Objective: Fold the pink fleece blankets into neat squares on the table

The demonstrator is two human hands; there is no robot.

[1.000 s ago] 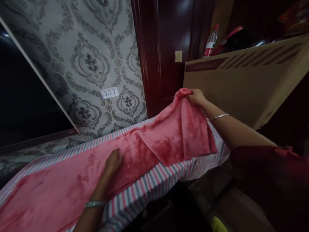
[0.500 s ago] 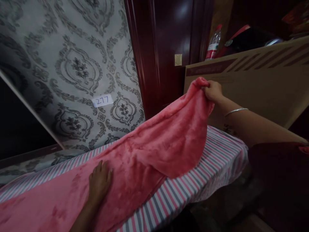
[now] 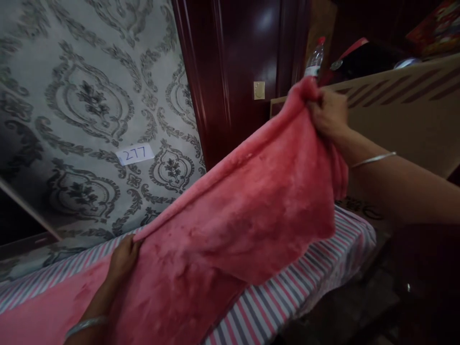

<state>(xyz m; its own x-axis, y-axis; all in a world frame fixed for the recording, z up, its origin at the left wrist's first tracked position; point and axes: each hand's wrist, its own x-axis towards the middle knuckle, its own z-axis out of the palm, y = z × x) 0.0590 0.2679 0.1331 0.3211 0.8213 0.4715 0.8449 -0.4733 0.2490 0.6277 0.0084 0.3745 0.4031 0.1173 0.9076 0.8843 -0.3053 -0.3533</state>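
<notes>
A pink fleece blanket (image 3: 233, 211) lies along a striped pink, grey and white surface (image 3: 287, 297). My right hand (image 3: 328, 112) is closed on the blanket's right end and holds it up high, so the cloth hangs in a wide fold. My left hand (image 3: 122, 256) rests at the blanket's far edge on the left, its fingers partly tucked under the raised cloth. Both wrists wear a silver bangle.
Patterned grey wallpaper with a small "277" label (image 3: 134, 154) fills the left. A dark wooden door frame (image 3: 230, 72) stands behind. A large cardboard box (image 3: 406, 110) leans at the right, with a water bottle (image 3: 314, 57) behind it.
My right hand has lifted the blanket's end higher and toward me. My left hand slid left along the blanket, from flat on top to the far edge under the fold.
</notes>
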